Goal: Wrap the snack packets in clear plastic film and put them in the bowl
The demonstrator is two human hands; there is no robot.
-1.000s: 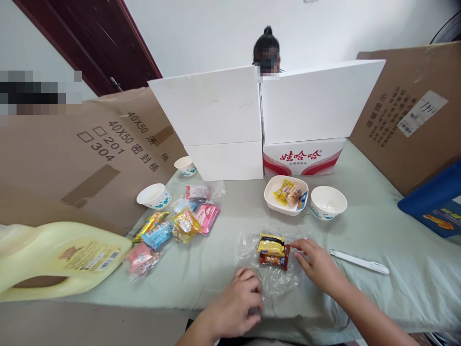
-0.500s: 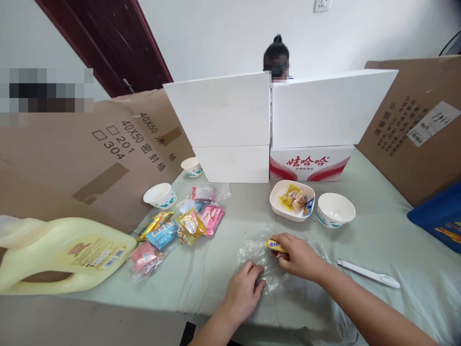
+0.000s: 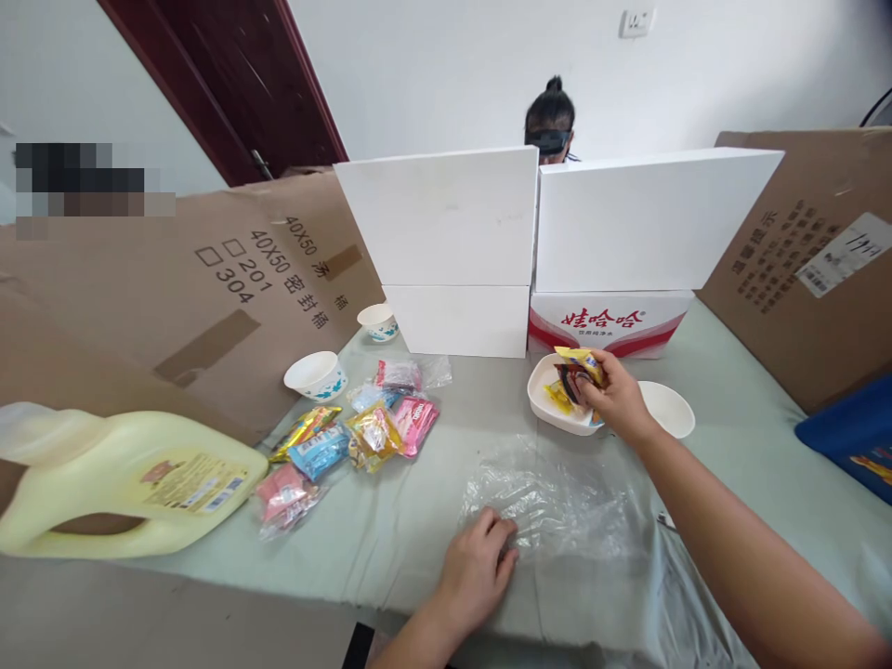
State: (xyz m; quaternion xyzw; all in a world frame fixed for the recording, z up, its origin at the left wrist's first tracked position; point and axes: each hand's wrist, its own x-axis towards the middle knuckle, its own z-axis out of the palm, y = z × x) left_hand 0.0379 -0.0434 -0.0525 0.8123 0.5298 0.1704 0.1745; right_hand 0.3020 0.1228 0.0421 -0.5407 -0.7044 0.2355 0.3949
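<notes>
My right hand (image 3: 617, 400) holds a yellow and a dark red snack packet (image 3: 575, 368) just above the white oval dish (image 3: 542, 401), which has other wrapped snacks in it. My left hand (image 3: 478, 574) rests on the near edge of a clear plastic bag (image 3: 550, 497) that lies flat on the pale green tablecloth. A round white bowl (image 3: 670, 409) stands right of the dish, partly hidden by my right wrist.
A heap of coloured snack packets (image 3: 359, 432) lies left of centre, with two small paper cups (image 3: 317, 373) behind it. A yellow jug (image 3: 132, 478) lies at the left. White boxes (image 3: 557, 242) and cardboard sheets wall the table; a person sits behind them. A blue box (image 3: 854, 437) is at right.
My right hand picked the two snack packets up off the plastic bag and carried them up and away to the white dish. My left hand stayed on the bag's near edge.
</notes>
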